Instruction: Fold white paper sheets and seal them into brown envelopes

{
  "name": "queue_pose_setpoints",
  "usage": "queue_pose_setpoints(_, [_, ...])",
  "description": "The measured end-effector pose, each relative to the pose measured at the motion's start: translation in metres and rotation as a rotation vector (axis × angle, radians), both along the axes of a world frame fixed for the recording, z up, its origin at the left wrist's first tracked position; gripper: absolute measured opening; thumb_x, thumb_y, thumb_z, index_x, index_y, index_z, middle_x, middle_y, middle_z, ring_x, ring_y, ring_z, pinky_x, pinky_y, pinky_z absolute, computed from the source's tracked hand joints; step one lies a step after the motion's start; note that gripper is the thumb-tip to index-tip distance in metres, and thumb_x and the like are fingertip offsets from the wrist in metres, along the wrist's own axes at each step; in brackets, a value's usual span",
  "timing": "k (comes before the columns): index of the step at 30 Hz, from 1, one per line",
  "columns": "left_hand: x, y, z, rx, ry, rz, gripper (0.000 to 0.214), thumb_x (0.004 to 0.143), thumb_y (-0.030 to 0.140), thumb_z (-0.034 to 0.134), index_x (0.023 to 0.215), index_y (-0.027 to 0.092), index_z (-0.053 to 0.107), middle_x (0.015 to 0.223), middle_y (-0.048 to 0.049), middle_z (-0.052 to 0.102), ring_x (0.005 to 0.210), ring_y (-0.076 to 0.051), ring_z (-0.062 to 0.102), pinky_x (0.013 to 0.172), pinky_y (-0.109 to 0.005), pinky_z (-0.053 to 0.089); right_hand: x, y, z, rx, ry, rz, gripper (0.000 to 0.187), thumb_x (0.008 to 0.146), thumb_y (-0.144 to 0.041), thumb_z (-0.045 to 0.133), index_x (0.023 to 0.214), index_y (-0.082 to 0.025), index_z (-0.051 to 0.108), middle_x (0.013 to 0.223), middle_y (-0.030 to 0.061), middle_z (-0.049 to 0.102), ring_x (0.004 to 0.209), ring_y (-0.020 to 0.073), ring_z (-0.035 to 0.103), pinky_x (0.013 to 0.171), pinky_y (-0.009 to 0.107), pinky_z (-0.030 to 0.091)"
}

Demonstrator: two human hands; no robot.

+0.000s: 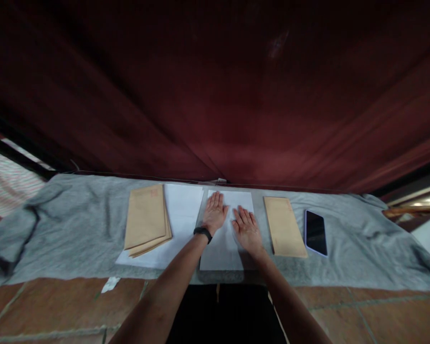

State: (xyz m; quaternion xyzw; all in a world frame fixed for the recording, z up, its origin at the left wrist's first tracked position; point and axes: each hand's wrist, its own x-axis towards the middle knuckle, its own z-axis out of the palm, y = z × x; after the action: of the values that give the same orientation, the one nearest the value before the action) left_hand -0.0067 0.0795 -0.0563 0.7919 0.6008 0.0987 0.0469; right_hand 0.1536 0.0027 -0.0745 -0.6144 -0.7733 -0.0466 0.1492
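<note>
A white sheet of paper lies flat on the grey cloth in front of me. Both hands rest on it with palms down. My left hand, a dark band on its wrist, lies on the upper left part with fingers stretched forward. Lower and to the right, my right hand is spread flat, its fingertips pointing up and left. Left of the sheet, several brown envelopes are fanned in a pile over more white paper. On the right lies a single brown envelope, apart from my right hand.
A phone with a purple edge lies right of the single envelope. The grey cloth is wrinkled at both ends. Behind it hangs a dark red curtain. A white scrap lies on the tiled floor near the cloth's front edge.
</note>
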Motion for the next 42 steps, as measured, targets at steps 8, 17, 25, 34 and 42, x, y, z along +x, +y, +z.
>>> queue_pose_setpoints(8, [-0.002, 0.003, 0.004, 0.063, -0.113, 0.026, 0.059, 0.101, 0.035, 0.026, 0.151, 0.004, 0.035, 0.158, -0.0184, 0.036, 0.150, -0.027, 0.027, 0.122, -0.048, 0.023, -0.001, -0.001, 0.003, -0.016, 0.014, -0.014, 0.051, 0.105, -0.037, 0.032, 0.152, -0.020, 0.040, 0.158, 0.0100, 0.039, 0.145, 0.0261, 0.036, 0.118, 0.046, 0.025])
queue_pose_setpoints(17, [0.002, -0.122, 0.002, 0.121, -0.065, -0.236, 0.059, 0.100, 0.043, 0.037, 0.148, 0.008, 0.039, 0.158, -0.0163, 0.038, 0.150, -0.028, 0.026, 0.122, -0.052, 0.025, -0.001, -0.004, 0.008, -0.046, 0.014, 0.001, 0.051, 0.105, -0.033, 0.032, 0.154, -0.021, 0.036, 0.160, 0.0090, 0.035, 0.147, 0.0253, 0.033, 0.118, 0.046, 0.024])
queue_pose_setpoints(25, [-0.044, -0.162, 0.004, 0.177, -0.008, -0.205, 0.059, 0.101, 0.044, 0.038, 0.150, 0.011, 0.037, 0.158, -0.0141, 0.037, 0.149, -0.025, 0.029, 0.121, -0.046, 0.032, -0.002, -0.001, 0.005, -0.041, 0.031, -0.028, 0.050, 0.105, -0.037, 0.033, 0.152, -0.020, 0.040, 0.158, 0.0102, 0.038, 0.145, 0.0254, 0.037, 0.119, 0.046, 0.024])
queue_pose_setpoints(34, [-0.044, -0.164, 0.006, 0.190, 0.029, -0.196, 0.059, 0.100, 0.044, 0.038, 0.151, 0.013, 0.039, 0.157, -0.0136, 0.040, 0.148, -0.025, 0.033, 0.120, -0.047, 0.032, -0.025, -0.040, 0.013, -0.030, 0.081, -0.060, 0.052, 0.104, -0.032, 0.034, 0.154, -0.018, 0.037, 0.159, 0.0133, 0.036, 0.146, 0.0262, 0.035, 0.117, 0.047, 0.029])
queue_pose_setpoints(42, [-0.046, -0.165, 0.005, 0.179, 0.027, -0.207, 0.062, 0.100, 0.054, 0.036, 0.150, 0.018, 0.041, 0.159, -0.0131, 0.037, 0.148, -0.024, 0.033, 0.120, -0.046, 0.029, -0.023, -0.112, 0.005, 0.034, 0.052, 0.019, 0.048, 0.103, -0.035, 0.042, 0.149, -0.022, 0.046, 0.156, 0.0113, 0.042, 0.142, 0.0275, 0.042, 0.116, 0.047, 0.029])
